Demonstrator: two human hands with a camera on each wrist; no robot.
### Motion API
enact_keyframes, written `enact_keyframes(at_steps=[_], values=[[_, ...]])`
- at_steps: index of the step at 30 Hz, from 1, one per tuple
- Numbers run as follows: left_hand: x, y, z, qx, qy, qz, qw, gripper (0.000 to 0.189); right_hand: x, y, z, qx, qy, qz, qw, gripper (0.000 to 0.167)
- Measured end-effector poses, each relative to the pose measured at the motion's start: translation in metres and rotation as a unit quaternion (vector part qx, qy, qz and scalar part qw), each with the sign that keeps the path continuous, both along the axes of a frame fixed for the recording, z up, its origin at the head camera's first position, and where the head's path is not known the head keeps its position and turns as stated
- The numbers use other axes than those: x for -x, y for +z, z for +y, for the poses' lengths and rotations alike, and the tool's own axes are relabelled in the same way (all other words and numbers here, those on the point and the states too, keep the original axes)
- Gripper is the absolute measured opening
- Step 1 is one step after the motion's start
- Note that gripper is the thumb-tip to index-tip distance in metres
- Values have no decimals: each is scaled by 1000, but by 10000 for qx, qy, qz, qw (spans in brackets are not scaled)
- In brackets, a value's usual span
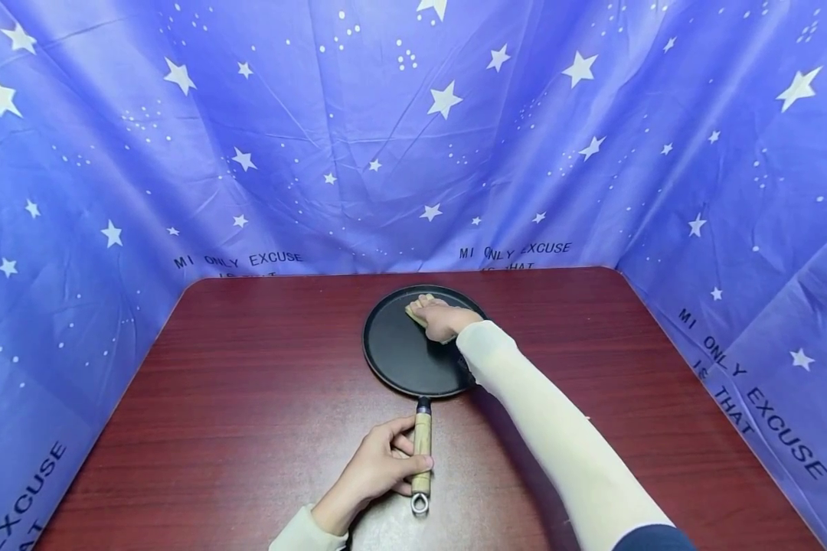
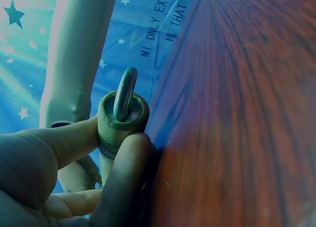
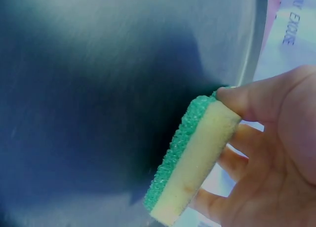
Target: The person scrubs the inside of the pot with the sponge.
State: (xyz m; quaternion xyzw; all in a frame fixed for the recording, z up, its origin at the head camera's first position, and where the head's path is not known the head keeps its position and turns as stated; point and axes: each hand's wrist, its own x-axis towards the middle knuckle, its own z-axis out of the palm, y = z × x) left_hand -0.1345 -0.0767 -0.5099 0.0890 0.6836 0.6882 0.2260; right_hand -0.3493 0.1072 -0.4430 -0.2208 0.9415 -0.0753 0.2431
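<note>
A round black frying pan (image 1: pixel 403 348) with a low rim lies on the table, its wooden handle (image 1: pixel 422 440) pointing toward me. My left hand (image 1: pixel 384 463) grips that handle, thumb on top and fingers around its left side. The metal hanging ring (image 2: pixel 126 94) at the handle's end sticks out past the fingers. Over the far part of the pan, my right hand (image 1: pixel 441 317) holds a sponge (image 3: pixel 190 163) between thumb and fingers. The sponge has a pale yellow body and a rough green layer, and the green side faces the pan surface.
The dark red wood-grain table (image 1: pixel 262 367) has rounded far corners. A blue curtain (image 1: pixel 358 138) with white stars and printed words hangs around its back and sides. My right sleeve (image 1: pixel 558 436) crosses the table's right half.
</note>
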Motion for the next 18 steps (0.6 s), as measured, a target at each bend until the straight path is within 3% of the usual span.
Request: enact_keyframes(at_steps=[7, 18], values=[[0, -1, 0, -56, 27, -59, 10000, 77, -2, 3, 21, -193, -145, -109, 9996, 78], [0, -1, 1, -103, 4, -68, 9999, 77, -25, 17, 40, -518, -303, -252, 9979, 81]])
